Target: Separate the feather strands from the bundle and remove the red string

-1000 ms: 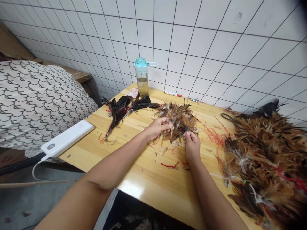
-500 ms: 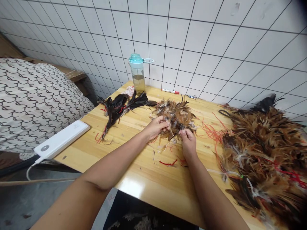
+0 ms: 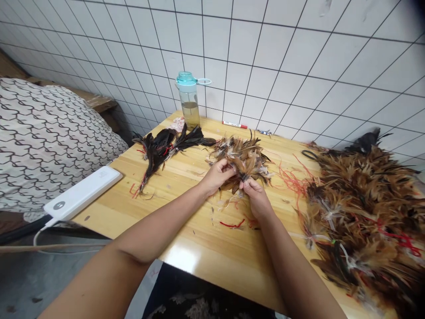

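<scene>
A small heap of brown feathers lies mid-table, and both hands work at its near edge. My right hand pinches the base of a small tuft of brown feathers, thumb and forefinger together. My left hand is closed at the left side of the same heap, thumb and fingertips pressed together; feathers partly cover them, so what they hold is unclear. Just below the hands lie a red thread and loose feather bits. To the left are bundles of black feathers bound with red thread.
A large pile of brown feathers covers the right side beside tangled red string. A bottle and a red-capped marker stand near the tiled wall. A white power bank with a cable sits at the left edge.
My right hand has shifted slightly left, closer to my left hand, with the feather tuft now standing up between them. The whole view has moved slightly.
</scene>
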Demonstrator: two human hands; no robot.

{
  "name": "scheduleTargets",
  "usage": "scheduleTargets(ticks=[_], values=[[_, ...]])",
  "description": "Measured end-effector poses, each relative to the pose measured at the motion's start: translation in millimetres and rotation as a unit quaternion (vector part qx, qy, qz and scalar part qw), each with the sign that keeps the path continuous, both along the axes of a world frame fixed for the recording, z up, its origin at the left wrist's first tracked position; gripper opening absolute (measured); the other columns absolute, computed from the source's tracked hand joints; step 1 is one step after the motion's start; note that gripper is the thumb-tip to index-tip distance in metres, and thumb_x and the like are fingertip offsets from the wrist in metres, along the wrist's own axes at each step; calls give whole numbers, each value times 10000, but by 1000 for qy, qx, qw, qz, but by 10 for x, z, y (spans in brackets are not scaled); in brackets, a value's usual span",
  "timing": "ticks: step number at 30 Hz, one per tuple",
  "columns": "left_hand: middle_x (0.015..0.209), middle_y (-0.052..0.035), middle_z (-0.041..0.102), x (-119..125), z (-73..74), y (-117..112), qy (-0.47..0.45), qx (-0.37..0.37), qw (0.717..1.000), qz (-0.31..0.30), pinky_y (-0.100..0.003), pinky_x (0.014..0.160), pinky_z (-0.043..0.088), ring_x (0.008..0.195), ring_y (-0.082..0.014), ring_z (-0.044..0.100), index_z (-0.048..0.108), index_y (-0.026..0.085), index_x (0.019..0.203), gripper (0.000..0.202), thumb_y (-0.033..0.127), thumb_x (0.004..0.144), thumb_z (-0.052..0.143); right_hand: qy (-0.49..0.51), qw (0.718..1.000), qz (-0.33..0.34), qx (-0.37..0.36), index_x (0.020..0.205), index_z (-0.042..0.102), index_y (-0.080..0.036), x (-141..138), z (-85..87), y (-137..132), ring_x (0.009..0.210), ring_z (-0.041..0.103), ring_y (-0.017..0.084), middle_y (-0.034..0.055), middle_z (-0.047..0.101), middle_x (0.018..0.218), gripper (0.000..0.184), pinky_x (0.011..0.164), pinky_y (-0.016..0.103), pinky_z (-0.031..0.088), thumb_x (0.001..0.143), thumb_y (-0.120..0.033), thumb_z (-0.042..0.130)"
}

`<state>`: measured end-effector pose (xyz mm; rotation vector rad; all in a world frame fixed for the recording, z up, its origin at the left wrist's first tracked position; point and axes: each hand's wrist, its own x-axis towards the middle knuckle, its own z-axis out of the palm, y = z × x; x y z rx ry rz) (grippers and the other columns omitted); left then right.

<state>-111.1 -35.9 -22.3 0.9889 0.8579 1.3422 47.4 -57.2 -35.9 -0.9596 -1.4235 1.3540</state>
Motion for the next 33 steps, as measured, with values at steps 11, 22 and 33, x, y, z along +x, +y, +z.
scheduleTargets(ticks=[11, 22, 33], values=[[700, 5, 611, -96, 55, 47, -44, -51, 998, -4, -164, 529, 355, 624, -68, 557, 554, 131, 772, 338, 313, 621, 796, 156, 977, -35, -139, 594, 579, -214, 54, -46, 107, 640, 458, 119, 12, 622, 760, 301, 563, 252, 346, 603, -415, 802], [650, 26, 588, -188, 32, 108, -26, -55, 998, -4, -186, 548, 374, 572, -66, 529, 595, 121, 786, 389, 305, 551, 845, 126, 985, -49, -106, 604, 508, -230, 76, -82, 143, 1052, 556, 259, 44, 568, 754, 322, 655, 302, 425, 638, -451, 738], [651, 15, 590, -258, -20, 130, 92, -48, 995, 9, -218, 591, 359, 583, -90, 478, 663, 125, 817, 345, 370, 618, 802, 164, 979, -8, -124, 620, 510, -207, 101, 18, 102, 777, 541, 167, 52, 614, 919, 319, 603, 282, 368, 654, -423, 742]])
